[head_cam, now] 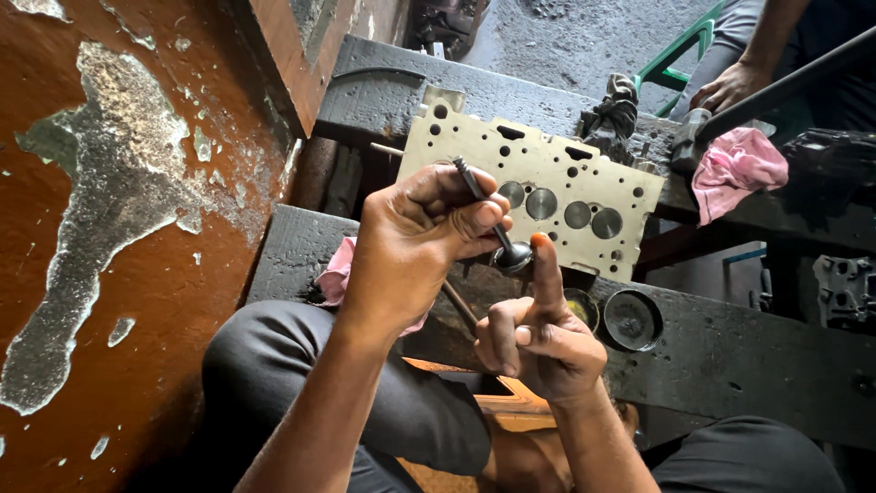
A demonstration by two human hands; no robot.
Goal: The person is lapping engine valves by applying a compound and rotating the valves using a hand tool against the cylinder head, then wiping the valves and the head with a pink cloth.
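Note:
My left hand (415, 242) grips the stem of a metal engine valve (497, 233), whose round head points down and to the right. My right hand (538, 333) is mostly curled, with its index finger raised; that fingertip carries an orange smear and touches the valve head. Just behind both hands a pale metal cylinder head (538, 196) lies flat across dark wooden beams, with several valves seated in its face.
Two small round tins (632, 319) sit on the near beam (730, 356). A pink cloth (737, 164) lies at the right, a dark rag (611, 114) behind the cylinder head. Another person's hand (730, 87) rests at the far right. A peeling red-brown wall (119, 228) stands left.

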